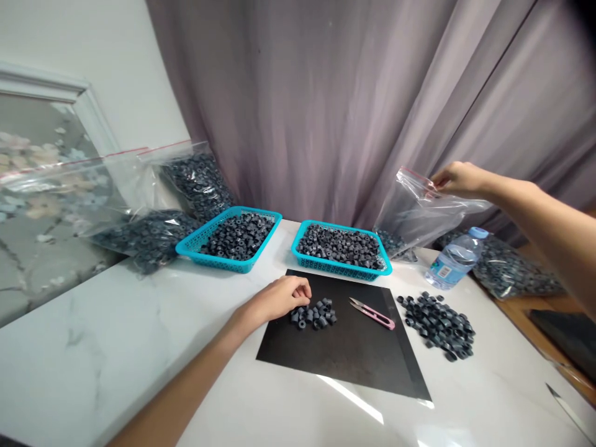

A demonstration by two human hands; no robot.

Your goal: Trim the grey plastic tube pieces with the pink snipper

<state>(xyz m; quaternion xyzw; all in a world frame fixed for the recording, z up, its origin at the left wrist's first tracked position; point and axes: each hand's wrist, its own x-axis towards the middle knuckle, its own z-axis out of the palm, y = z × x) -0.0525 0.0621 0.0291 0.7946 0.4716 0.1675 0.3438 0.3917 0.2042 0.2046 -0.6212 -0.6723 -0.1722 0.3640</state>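
Observation:
My left hand (287,297) is closed at the upper left of a black mat (344,354), touching or just over a small pile of dark ring-shaped pieces (316,315); what its fingers hold, if anything, is hidden. Raised at the right, my right hand (454,179) pinches the top edge of a clear zip bag (414,214), which has some dark pieces at its bottom. Pink-handled thread snips (375,315) lie on the mat. Two blue baskets (218,264) (342,269) full of dark pieces stand behind it.
Filled clear bags (198,180) lean at the back left. A water bottle (456,259) stands at the right, before another filled bag (507,267). A larger loose pile (440,326) lies right of the mat. A pointed blade (565,406) shows at the lower right.

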